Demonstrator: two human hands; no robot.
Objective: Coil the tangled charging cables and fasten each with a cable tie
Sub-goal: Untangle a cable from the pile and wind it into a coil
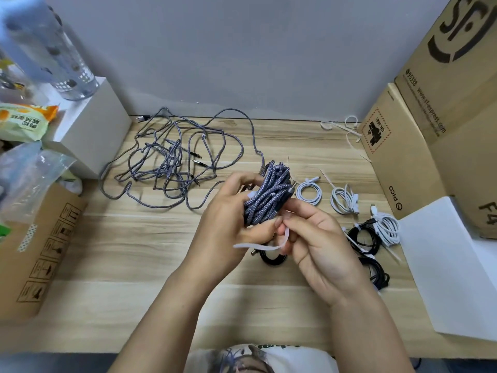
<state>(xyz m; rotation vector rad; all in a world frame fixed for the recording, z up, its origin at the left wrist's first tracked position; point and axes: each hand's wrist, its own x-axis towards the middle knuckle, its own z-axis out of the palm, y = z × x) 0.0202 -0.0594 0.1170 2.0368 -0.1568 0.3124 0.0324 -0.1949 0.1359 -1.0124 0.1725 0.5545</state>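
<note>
A coiled bundle of grey-purple braided cable (pixel 269 195) is held above the middle of the wooden table. My left hand (pixel 228 222) grips the bundle from the left. My right hand (pixel 312 238) pinches a white cable tie (pixel 261 246) that bends under the bundle's lower end. A tail of the same cable runs back to a tangled heap of grey braided cables (pixel 172 160) at the back left. Tied white coils (pixel 309 193) (pixel 345 199) (pixel 387 227) and black coils (pixel 365 238) (pixel 376 273) lie to the right. Another black coil (pixel 273 258) lies partly hidden under my hands.
Loose white cable ties (pixel 341 127) lie at the back right by big cardboard boxes (pixel 419 130). A white sheet (pixel 451 267) covers the right edge. A white box (pixel 91 125), a plastic bottle (pixel 61 55), snack bags and a brown carton (pixel 40 254) crowd the left.
</note>
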